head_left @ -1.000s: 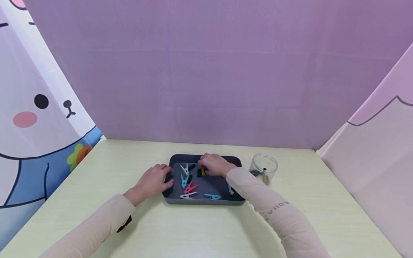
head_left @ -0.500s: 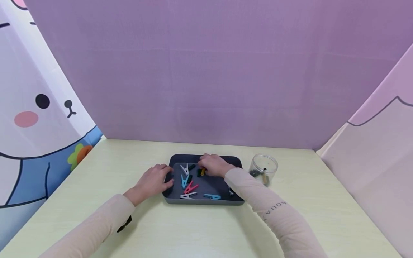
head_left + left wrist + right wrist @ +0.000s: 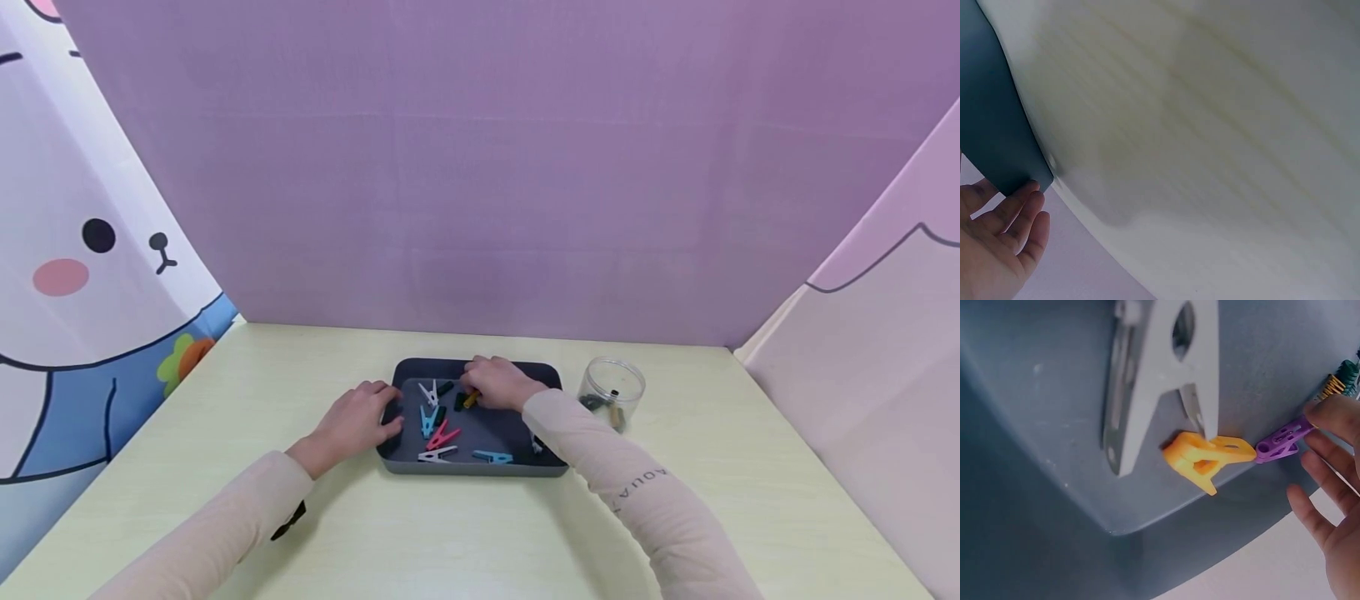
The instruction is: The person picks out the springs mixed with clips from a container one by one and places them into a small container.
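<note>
A dark grey tray (image 3: 480, 469) stands on the table. My left hand (image 3: 358, 421) holds its left side, fingers curved at the far left corner; the left wrist view shows the fingertips (image 3: 1034, 185) against the wall. My right hand (image 3: 501, 383) is over the tray's far part and pinches a ribbed yellow cylinder (image 3: 472, 399), its contact partly hidden by fingers. Beside it are a dark green ribbed piece (image 3: 459, 402) and a purple clothespin (image 3: 1285, 439) close to the right fingertips. A yellow clothespin (image 3: 1205, 459) and a white-grey clothespin (image 3: 1147, 394) lie nearer the wrist camera.
Inside the tray lie white (image 3: 430, 392), blue (image 3: 428, 421), pink (image 3: 443, 435) and another blue clothespin (image 3: 492, 457). A clear jar (image 3: 613, 387) with dark and tan pieces stands right of the tray. A purple cloth (image 3: 480, 208) hangs behind the table.
The yellow cylinder under my right fingers has turned from nearly upright to slanted, and its near end has shifted slightly left. My left hand and the tray stay about where they were.
</note>
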The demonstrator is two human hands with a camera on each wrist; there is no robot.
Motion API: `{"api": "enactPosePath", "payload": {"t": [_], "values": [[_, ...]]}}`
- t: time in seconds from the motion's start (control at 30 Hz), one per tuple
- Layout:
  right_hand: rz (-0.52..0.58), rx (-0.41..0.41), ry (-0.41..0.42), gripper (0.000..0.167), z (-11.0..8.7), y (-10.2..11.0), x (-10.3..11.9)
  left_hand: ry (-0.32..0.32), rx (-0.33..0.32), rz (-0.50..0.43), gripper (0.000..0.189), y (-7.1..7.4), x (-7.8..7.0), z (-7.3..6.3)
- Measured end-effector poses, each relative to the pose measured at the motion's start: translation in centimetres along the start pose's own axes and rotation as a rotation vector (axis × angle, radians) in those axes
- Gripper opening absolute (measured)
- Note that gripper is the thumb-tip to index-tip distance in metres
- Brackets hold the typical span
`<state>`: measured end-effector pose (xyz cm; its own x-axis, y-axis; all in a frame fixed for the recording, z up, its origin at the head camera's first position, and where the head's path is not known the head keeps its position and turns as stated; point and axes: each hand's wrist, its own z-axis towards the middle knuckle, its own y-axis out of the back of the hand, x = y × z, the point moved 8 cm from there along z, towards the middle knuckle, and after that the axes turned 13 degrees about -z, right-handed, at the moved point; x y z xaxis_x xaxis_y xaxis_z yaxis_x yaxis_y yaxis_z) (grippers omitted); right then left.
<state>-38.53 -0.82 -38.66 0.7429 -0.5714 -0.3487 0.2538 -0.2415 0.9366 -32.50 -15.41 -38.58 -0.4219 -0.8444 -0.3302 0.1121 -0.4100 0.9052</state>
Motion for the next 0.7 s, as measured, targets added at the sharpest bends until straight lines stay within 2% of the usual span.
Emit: {"api": "enactPosePath", "payload": {"t": [0.37, 0.7], "values": [[-0.028, -0.05, 0.018, 0.009, -0.8, 0.9, -0.7, 0.008, 0.016, -0.003, 0.039, 0.0, -0.1, 0.0], [-0.012, -0.063, 0.012, 0.01, -2.4, 2.6, -1.4, 0.013, 0.02, 0.009, 0.039, -0.1, 0.0, -0.1]]}}
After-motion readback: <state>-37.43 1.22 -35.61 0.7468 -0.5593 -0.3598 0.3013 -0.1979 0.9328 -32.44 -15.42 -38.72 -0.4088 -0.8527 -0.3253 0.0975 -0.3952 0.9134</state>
